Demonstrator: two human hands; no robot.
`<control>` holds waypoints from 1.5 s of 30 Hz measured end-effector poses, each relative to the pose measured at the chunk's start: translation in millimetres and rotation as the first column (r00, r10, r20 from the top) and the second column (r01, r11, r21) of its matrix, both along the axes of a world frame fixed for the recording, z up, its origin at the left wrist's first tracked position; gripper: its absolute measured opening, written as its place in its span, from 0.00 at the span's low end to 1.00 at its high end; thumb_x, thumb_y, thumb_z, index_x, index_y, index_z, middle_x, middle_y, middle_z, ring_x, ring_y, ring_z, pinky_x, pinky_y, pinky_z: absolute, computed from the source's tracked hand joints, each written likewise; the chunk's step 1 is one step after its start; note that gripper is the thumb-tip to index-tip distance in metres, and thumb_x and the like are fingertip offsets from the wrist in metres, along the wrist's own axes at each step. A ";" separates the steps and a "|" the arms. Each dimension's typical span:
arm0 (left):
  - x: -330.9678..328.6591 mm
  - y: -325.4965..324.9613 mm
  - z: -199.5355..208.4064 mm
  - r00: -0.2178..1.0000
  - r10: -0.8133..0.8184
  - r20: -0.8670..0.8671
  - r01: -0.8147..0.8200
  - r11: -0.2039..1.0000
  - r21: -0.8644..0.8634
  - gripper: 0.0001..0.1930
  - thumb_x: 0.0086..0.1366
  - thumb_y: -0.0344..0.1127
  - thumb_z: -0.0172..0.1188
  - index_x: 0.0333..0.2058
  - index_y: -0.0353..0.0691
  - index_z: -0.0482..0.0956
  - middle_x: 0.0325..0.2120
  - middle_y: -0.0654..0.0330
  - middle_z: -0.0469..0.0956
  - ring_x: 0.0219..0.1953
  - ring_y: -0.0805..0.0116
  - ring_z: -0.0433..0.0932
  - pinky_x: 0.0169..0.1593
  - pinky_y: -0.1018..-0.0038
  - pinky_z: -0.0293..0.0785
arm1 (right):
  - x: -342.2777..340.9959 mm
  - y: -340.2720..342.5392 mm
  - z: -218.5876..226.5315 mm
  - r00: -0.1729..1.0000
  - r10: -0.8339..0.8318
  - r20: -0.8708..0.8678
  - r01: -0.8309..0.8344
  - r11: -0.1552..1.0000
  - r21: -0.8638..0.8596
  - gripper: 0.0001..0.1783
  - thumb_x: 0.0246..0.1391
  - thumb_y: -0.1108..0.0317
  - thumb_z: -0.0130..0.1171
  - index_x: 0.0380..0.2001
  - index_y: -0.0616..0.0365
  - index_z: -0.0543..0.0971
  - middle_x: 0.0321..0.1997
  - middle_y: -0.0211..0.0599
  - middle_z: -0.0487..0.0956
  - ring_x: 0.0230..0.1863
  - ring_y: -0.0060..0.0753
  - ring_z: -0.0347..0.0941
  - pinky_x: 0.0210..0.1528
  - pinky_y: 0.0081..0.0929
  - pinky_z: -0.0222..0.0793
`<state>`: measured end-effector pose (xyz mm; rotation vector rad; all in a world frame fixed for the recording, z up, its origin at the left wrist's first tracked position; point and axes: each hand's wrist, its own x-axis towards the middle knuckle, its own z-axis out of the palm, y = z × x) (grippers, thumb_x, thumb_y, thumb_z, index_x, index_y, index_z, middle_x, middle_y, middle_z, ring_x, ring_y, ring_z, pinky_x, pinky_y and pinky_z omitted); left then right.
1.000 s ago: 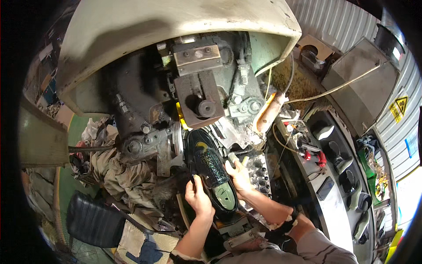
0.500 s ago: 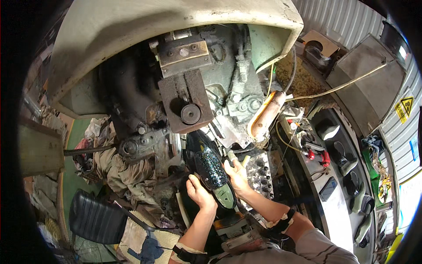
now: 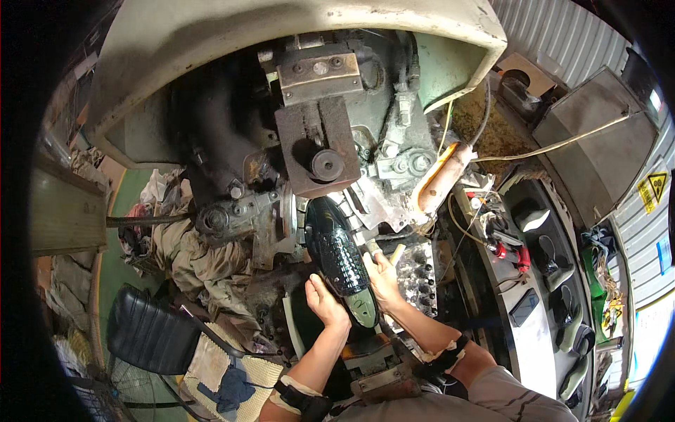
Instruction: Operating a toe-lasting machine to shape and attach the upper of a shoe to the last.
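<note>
A glossy black textured shoe upper (image 3: 336, 257) sits on a green shoe last (image 3: 361, 305), its toe end up against the machine below a dark metal block (image 3: 315, 148). My left hand (image 3: 325, 302) is closed on the left side near the heel end. On the right side, my right hand (image 3: 383, 283) presses along the shoe, with pale covers on some fingertips. The shoe lies tilted between both palms. The underside of the shoe and the fingers beneath it are hidden.
A lit work lamp (image 3: 441, 181) hangs right of the block. Further right, a rack (image 3: 529, 320) carries a phone, red-handled tools and several shoes on lasts. At the left stand a black chair (image 3: 151, 330) and a heap of cloth (image 3: 204, 260). A cream machine hood (image 3: 295, 21) arches above.
The whole view has shifted, so the machine appears further right and higher. The shoe has turned slightly within my hands' hold, its toe close under the block. Both hands keep their grip.
</note>
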<state>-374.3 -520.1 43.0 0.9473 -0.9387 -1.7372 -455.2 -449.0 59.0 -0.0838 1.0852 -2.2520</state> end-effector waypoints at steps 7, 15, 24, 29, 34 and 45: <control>7.5 0.8 1.5 0.995 -0.068 -0.072 0.077 0.988 0.135 0.17 0.79 0.47 0.46 0.37 0.39 0.72 0.33 0.68 0.76 0.35 0.78 0.72 0.42 0.77 0.71 | 0.7 5.2 9.7 0.999 0.019 0.042 -0.024 0.991 0.130 0.22 0.68 0.67 0.57 0.60 0.66 0.69 0.43 0.30 0.80 0.37 0.15 0.75 0.39 0.18 0.73; 13.7 5.4 15.4 0.970 -0.111 -0.218 0.156 0.967 0.201 0.16 0.78 0.46 0.46 0.46 0.38 0.75 0.41 0.64 0.80 0.41 0.73 0.78 0.47 0.74 0.75 | 5.8 8.8 20.5 0.999 0.029 0.038 -0.034 0.992 0.122 0.29 0.68 0.64 0.57 0.64 0.68 0.61 0.33 0.31 0.82 0.29 0.14 0.74 0.31 0.14 0.70; 62.5 -19.5 -50.3 0.772 -0.468 0.431 0.554 0.827 -0.095 0.10 0.69 0.35 0.53 0.42 0.36 0.78 0.38 0.52 0.80 0.41 0.57 0.79 0.47 0.64 0.76 | -14.6 68.2 21.8 0.934 0.338 -0.116 -0.277 0.890 0.362 0.34 0.67 0.65 0.57 0.69 0.67 0.57 0.42 0.42 0.83 0.36 0.27 0.80 0.40 0.24 0.79; 126.8 -1.4 -116.3 0.082 -0.326 0.942 0.795 0.592 0.135 0.34 0.49 0.53 0.75 0.47 0.31 0.79 0.46 0.42 0.79 0.49 0.40 0.78 0.52 0.54 0.74 | -44.1 142.1 8.9 0.978 0.179 -0.112 -0.089 0.829 0.553 0.37 0.67 0.63 0.56 0.72 0.63 0.53 0.46 0.54 0.83 0.41 0.34 0.82 0.44 0.30 0.81; 132.3 19.6 -119.5 0.172 -0.522 0.835 0.643 0.702 0.306 0.36 0.45 0.45 0.80 0.48 0.27 0.78 0.46 0.43 0.81 0.49 0.50 0.81 0.52 0.61 0.76 | -30.0 154.3 2.3 0.989 0.067 -0.134 0.013 0.853 0.521 0.33 0.68 0.65 0.56 0.66 0.74 0.58 0.44 0.51 0.83 0.39 0.31 0.81 0.41 0.27 0.79; 258.7 -38.1 51.7 0.958 -0.177 0.224 0.233 0.939 -0.254 0.29 0.50 0.28 0.66 0.53 0.41 0.70 0.40 0.55 0.79 0.44 0.59 0.80 0.51 0.64 0.77 | 73.9 135.7 107.1 0.359 0.258 -0.897 -0.051 0.965 0.257 0.29 0.56 0.70 0.68 0.60 0.62 0.72 0.47 0.48 0.83 0.47 0.41 0.83 0.46 0.33 0.78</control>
